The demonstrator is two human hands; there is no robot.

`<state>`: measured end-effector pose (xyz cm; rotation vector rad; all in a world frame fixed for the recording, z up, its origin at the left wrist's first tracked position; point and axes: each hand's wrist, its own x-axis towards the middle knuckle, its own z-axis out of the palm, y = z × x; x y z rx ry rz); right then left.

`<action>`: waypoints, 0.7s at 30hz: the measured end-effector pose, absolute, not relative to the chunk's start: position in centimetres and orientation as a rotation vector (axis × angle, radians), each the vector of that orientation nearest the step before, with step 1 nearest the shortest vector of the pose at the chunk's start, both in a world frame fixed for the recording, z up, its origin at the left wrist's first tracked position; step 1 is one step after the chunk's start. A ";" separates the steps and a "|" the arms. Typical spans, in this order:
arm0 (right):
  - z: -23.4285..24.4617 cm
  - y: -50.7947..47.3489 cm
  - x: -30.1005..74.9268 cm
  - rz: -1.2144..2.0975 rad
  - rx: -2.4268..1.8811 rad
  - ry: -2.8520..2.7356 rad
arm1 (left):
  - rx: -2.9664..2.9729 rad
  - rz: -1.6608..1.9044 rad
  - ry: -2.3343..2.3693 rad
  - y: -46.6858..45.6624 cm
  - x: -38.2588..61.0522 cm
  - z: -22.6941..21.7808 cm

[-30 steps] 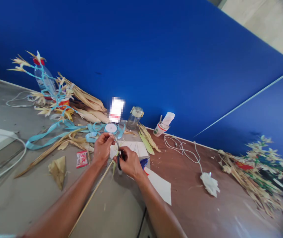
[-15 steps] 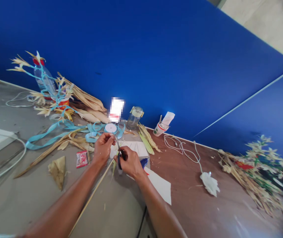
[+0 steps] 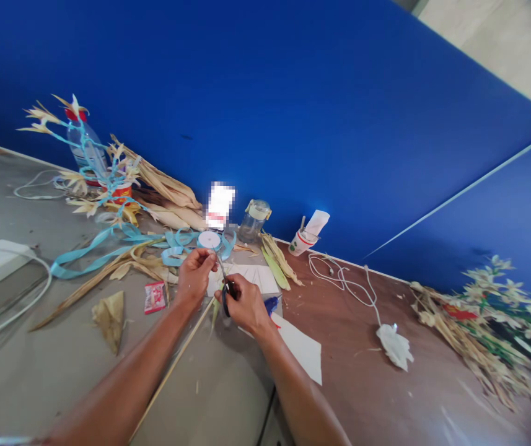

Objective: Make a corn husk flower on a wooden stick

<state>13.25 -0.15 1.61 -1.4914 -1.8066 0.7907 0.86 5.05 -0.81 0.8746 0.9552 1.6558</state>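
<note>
In my right hand (image 3: pixel 243 301) is a pair of scissors with dark handles (image 3: pixel 228 298), its blades pointing up and away toward my left fingertips. My left hand (image 3: pixel 195 272) is pinched just left of the blades; what it grips is too small to make out. Behind both hands lie a white roll of light blue ribbon (image 3: pixel 209 240) and a white sheet (image 3: pixel 265 280) with thin dark lines. A long thin pale stick (image 3: pixel 176 360) runs under my hands toward the near edge. Past the sheet rests a green-and-yellow corn husk (image 3: pixel 277 263).
Blue ribbon flowers (image 3: pixel 83 158) stand by a plastic bottle (image 3: pixel 89 145) at the left, near dried husks (image 3: pixel 163 186). A clear jar (image 3: pixel 254 220), a paper cup (image 3: pixel 301 240) and a white cable (image 3: pixel 339 275) sit along the blue partition (image 3: pixel 293 111). White flowers (image 3: pixel 502 285) lie right.
The view has shifted very slightly. Both hands and the scissors stay in nearly the same place.
</note>
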 end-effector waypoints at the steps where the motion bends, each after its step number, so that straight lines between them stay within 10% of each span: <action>1: 1.6 -0.1 13.3 0.797 -1.490 -1.805 | 0.878 1.653 0.953 5.1 0.8 -0.9; 21: 1.4 -0.2 13.3 0.786 -1.474 -1.849 | 0.812 1.677 0.942 5.2 0.8 -0.7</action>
